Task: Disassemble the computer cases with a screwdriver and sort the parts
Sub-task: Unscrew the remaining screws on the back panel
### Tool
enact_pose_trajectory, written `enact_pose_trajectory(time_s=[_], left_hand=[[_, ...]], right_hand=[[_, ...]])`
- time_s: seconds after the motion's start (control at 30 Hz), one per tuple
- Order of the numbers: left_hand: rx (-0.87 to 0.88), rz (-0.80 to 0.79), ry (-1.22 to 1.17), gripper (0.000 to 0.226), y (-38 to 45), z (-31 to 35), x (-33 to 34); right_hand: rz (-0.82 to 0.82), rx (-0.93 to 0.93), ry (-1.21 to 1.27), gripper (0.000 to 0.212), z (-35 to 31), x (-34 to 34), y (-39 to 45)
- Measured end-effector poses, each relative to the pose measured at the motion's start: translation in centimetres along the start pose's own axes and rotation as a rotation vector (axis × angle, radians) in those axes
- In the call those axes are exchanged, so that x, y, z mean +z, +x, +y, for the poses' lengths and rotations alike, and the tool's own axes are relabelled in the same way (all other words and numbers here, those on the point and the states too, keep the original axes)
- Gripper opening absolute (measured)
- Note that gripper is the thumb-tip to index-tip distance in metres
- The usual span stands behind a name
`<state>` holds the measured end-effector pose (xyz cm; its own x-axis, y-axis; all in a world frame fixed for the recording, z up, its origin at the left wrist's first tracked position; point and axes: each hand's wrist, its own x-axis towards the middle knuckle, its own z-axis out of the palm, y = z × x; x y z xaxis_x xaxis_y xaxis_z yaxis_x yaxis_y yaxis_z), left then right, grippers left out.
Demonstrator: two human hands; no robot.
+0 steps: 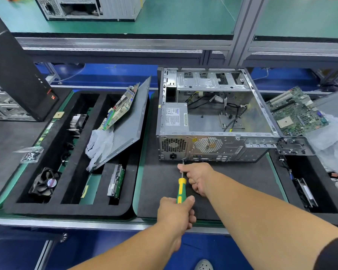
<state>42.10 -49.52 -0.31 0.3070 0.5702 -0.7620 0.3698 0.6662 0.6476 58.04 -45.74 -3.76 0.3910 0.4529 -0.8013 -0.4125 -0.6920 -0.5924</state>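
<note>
Tray [70, 208] with fan [44, 183], hard drive [116, 181]; left fingers [189, 200] round screwdriver [180, 189] handle, right fingers [180, 167] pinching shaft.

The open computer case [213, 117] lies on the mat [232, 191], with a power supply [175, 118] inside at its left. Left of it sits a foam tray [66, 208] holding a fan [45, 183], a hard drive [116, 181] and a leaning side panel [129, 129]. A motherboard [296, 112] lies right of the case.
</note>
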Motion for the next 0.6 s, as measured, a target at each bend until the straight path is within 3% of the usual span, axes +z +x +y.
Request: enact_pose_trajectory(time_s=[0.13, 0.37, 0.5, 0.6], left_hand=[[-0.066, 0.006, -0.106, 0.033, -0.59, 0.55, 0.53], [-0.224, -0.126, -0.333, 0.065, -0.76, 0.52, 0.36], [-0.168, -0.107, -0.268, 0.055, -0.5, 0.22, 0.16], [-0.063, -0.055, -0.14, 0.044, -0.35, -0.08, 0.2]], right_hand=[[-0.03, 0.013, -0.014, 0.033, -0.17, -0.21, -0.11], [-0.067, 0.057, 0.001, 0.019, -0.46, -0.56, 0.13], [-0.076, 0.063, -0.005, 0.01, -0.4, -0.53, 0.13], [-0.062, 0.046, 0.008, 0.019, -0.17, -0.5, 0.08]])
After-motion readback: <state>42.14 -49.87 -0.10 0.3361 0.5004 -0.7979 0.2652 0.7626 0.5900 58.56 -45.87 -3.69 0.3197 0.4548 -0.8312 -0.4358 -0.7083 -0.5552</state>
